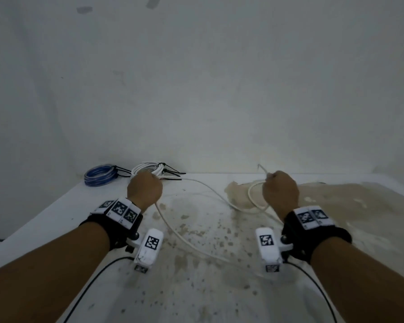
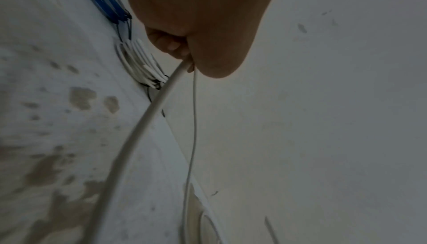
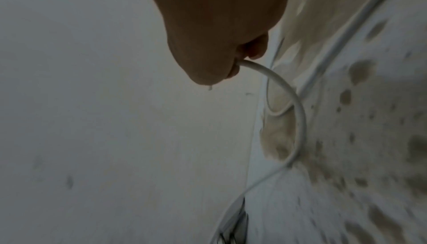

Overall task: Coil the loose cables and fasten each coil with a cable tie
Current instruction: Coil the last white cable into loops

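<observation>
Left hand (image 1: 144,191) is fisted around the loose white cable (image 1: 184,238), raised above the table (image 1: 56,213); the left wrist view shows the fingers (image 2: 171,46) curled onto it, with the cable leaving the bottom of the fist and running down toward the tabletop. Right hand (image 1: 280,191) is also fisted on the same cable near its other end, thumb side up; a short free end (image 1: 262,169) pokes up out of the top of the fist, and the right wrist view shows the cable arcing out from between the curled fingers (image 3: 256,50). Between the hands the cable sags onto the table in a long slack run, with one small loop (image 1: 254,197) lying just beside the right hand on a brownish stained patch (image 1: 237,192). Along the table's far edge, against the wall (image 1: 196,89), sit two finished coils: a white coil (image 1: 147,170) just behind the left hand, bound with black cable ties (image 1: 173,171), and a blue coil (image 1: 99,176) further left, also tied in black. Both wrists carry black straps with white marker tags.
</observation>
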A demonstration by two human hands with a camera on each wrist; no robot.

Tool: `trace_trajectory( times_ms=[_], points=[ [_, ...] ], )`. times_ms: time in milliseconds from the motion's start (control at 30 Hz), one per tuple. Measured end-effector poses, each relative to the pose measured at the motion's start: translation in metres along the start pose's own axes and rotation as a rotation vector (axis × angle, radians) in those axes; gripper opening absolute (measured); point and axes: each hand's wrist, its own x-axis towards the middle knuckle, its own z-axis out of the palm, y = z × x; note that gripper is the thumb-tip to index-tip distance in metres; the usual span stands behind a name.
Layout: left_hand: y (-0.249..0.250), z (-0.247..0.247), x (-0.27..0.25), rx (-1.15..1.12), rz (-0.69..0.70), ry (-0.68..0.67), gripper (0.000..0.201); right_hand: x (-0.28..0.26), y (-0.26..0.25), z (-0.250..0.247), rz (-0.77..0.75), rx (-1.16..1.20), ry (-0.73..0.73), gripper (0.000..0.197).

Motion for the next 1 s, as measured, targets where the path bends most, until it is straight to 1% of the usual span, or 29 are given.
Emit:
trace_trajectory(
  times_ms=[67,100,133,200,267,333,367,467,533,600,700,767,833,867,933,967,1000],
  points=[
    [0.017,-0.005,0.010,-0.032,0.065,0.048,0.039,0.007,0.033,-0.025,0.125,-0.045,0.005,0.033],
    [0.025,-0.007,0.015,-0.050,0.090,0.037,0.039,0.008,0.048,-0.035,0.163,-0.082,-0.025,0.034],
    [0.032,-0.006,0.019,-0.061,0.129,0.010,0.038,0.006,0.060,-0.042,0.180,-0.128,-0.086,0.036],
    [0.043,-0.003,0.019,-0.023,0.218,-0.089,0.035,-0.001,0.078,-0.046,0.162,-0.249,-0.293,0.046],
    [0.050,0.005,0.010,0.088,0.290,-0.253,0.029,-0.011,0.083,-0.043,0.136,-0.367,-0.484,0.050],
    [0.050,0.016,-0.003,0.078,0.321,-0.403,0.025,-0.016,0.080,-0.038,0.080,-0.440,-0.560,0.049],
    [0.048,0.020,-0.009,0.029,0.321,-0.442,0.023,-0.016,0.077,-0.036,0.048,-0.460,-0.580,0.047],
    [0.045,0.020,-0.021,-0.105,0.319,-0.443,0.021,-0.013,0.061,-0.033,-0.032,-0.549,-0.671,0.039],
    [0.049,0.010,-0.020,-0.138,0.379,-0.390,0.023,-0.011,0.053,-0.033,-0.037,-0.603,-0.726,0.038],
    [0.059,-0.006,-0.015,-0.195,0.433,-0.292,0.029,-0.010,0.045,-0.030,-0.042,-0.508,-0.712,0.038],
    [0.085,-0.029,-0.009,-0.305,0.510,-0.139,0.045,-0.007,0.018,-0.018,-0.018,-0.118,-0.571,0.033],
    [0.105,-0.040,-0.011,-0.335,0.591,-0.069,0.051,-0.007,-0.014,-0.005,-0.006,0.149,-0.494,0.030],
    [0.121,-0.048,-0.017,-0.339,0.682,-0.039,0.049,-0.011,-0.049,0.006,-0.013,0.378,-0.423,0.031],
    [0.127,-0.051,-0.021,-0.327,0.725,-0.031,0.047,-0.013,-0.063,0.009,0.013,0.467,-0.384,0.031],
    [0.133,-0.052,-0.028,-0.288,0.792,-0.017,0.043,-0.010,-0.071,0.019,0.148,0.616,-0.395,0.030],
    [0.132,-0.050,-0.029,-0.261,0.818,-0.018,0.040,-0.007,-0.069,0.022,0.203,0.645,-0.416,0.029],
    [0.130,-0.047,-0.031,-0.232,0.839,-0.030,0.037,-0.004,-0.063,0.023,0.228,0.587,-0.426,0.025]
  ],
)
